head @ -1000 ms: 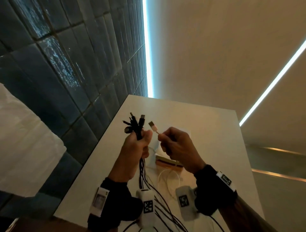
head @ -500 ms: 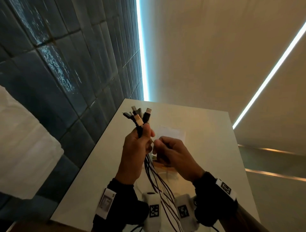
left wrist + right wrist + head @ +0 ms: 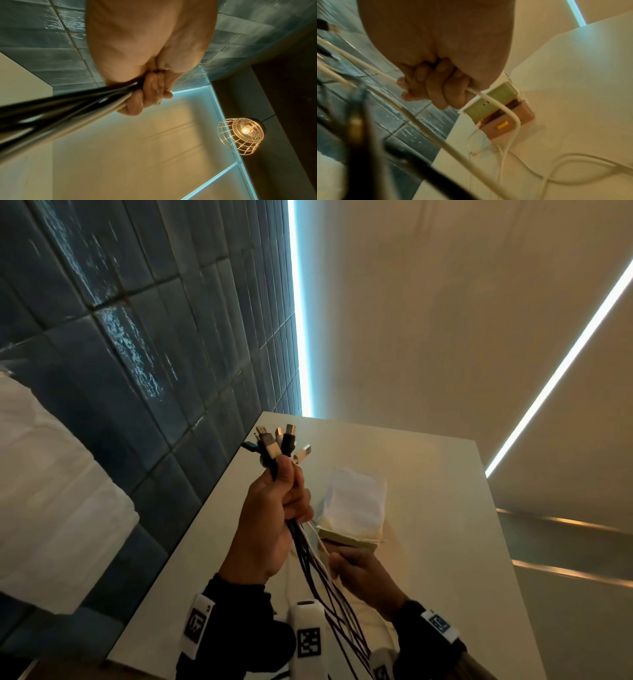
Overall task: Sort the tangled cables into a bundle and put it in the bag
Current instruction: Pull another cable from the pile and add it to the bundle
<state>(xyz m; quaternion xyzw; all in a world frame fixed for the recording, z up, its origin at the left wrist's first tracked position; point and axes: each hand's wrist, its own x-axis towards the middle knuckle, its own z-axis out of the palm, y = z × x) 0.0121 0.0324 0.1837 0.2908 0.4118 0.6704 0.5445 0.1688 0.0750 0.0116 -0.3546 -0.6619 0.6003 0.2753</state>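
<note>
My left hand (image 3: 277, 508) is raised above the table and grips a bundle of black and white cables (image 3: 322, 583) just below their plugs (image 3: 277, 441), which fan out above my fist. In the left wrist view the cables (image 3: 68, 105) run out of the left hand (image 3: 149, 93). Lower and to the right, my right hand (image 3: 356, 570) holds a white cable (image 3: 496, 106) that passes through its curled fingers (image 3: 436, 88). A pale cloth bag (image 3: 356, 505) lies flat on the table behind my hands.
The white table (image 3: 445, 542) stands against a dark blue tiled wall (image 3: 154, 354). A green and pink box (image 3: 498, 112) lies at the near end of the bag. Loose white cable loops (image 3: 565, 169) trail over the tabletop. A wire-cage lamp (image 3: 241, 136) hangs overhead.
My right hand passed the white plug into the left hand's bundle, then slid down along the white cable to below the left fist. The left hand kept the bundle raised.
</note>
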